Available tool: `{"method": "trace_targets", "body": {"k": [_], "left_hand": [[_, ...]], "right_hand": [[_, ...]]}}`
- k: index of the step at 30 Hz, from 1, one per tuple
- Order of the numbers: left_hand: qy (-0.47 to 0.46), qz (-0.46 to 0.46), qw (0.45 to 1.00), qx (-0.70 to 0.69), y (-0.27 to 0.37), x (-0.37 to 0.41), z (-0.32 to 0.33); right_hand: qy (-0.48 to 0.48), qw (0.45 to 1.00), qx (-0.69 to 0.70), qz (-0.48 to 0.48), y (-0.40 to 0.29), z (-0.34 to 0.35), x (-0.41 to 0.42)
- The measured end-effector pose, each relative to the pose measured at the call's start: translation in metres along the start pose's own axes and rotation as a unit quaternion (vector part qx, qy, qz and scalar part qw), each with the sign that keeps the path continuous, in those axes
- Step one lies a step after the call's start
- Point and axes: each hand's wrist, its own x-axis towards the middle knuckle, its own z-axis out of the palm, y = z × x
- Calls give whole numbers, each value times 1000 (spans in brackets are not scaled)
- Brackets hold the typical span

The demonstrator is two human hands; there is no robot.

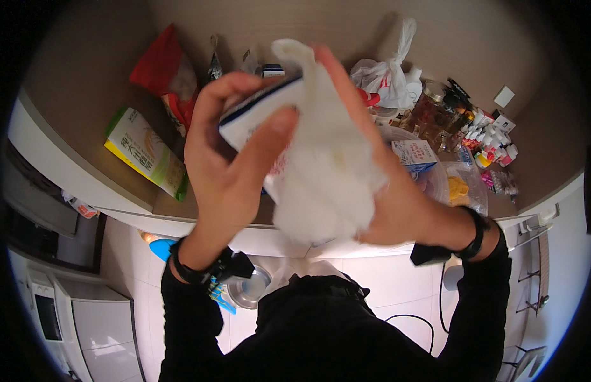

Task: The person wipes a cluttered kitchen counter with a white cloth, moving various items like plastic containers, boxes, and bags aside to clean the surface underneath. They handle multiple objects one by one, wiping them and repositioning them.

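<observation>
My left hand (226, 153) grips a small white carton (255, 119) with dark blue edges and red print, its thumb across the near face. Against the carton's right side my right hand (395, 196) presses a white cloth (324, 186) that has a few yellowish stains. The cloth is blurred and hides much of the carton and most of my right fingers. Both hands are raised in front of a brown cabinet shelf (257, 217).
On the left lie a noodle packet (147, 150) and a red bag (161, 67). To the right are a knotted plastic bag (388, 83), a blue and white carton (414, 155), a lidded jar (431, 98) and several small bottles (496, 138). A metal basin (250, 289) sits on the floor.
</observation>
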Motion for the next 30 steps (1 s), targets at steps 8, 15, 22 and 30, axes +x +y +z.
{"method": "trace_targets", "body": {"k": [8,15,22,30], "left_hand": [[-43,5,998,-36,-25,-50,-5],[6,-259,944,-206,-41,-76,3],[-12,-292,906,-306,-43,-82,-8],[-40,-203,960,-188,-67,-112,-17]], "right_hand": [[56,969,46,237,-16,57,-72],[93,971,-66,211,-14,65,-84],[131,956,-244,93,-16,55,-65],[-27,938,-345,-18,-18,61,-35]]}}
